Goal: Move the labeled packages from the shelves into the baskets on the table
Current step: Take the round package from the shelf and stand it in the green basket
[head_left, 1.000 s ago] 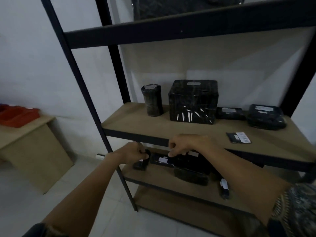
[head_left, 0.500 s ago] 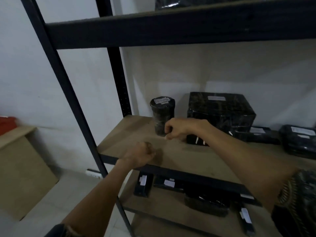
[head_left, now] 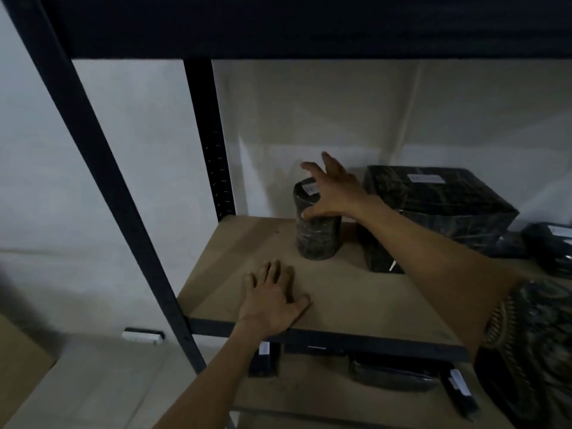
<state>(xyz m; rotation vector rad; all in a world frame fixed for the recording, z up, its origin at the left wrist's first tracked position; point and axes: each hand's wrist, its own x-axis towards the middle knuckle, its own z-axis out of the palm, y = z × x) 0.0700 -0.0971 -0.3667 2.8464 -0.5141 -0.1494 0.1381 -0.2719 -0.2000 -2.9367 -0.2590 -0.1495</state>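
Observation:
A black-wrapped cylinder package (head_left: 315, 239) with a white label on top stands upright at the left of the middle shelf board (head_left: 356, 298). My right hand (head_left: 334, 193) is over its top with fingers spread; the thumb touches its side. My left hand (head_left: 272, 298) lies flat on the board in front of the cylinder, holding nothing. A large black box package (head_left: 439, 218) with a label stands just right of the cylinder. The baskets are out of view.
Flat black packages (head_left: 548, 243) lie at the board's right end. More labeled black packages (head_left: 390, 371) sit on the lower shelf. A dark front post (head_left: 102, 168) and the upper shelf beam (head_left: 309, 23) frame the opening. A wooden table corner (head_left: 18, 366) shows bottom left.
Both hands left the lower shelf and rose to the middle one. My right fist opened over the cylinder's top; my left fist opened flat on the board. The view moved closer.

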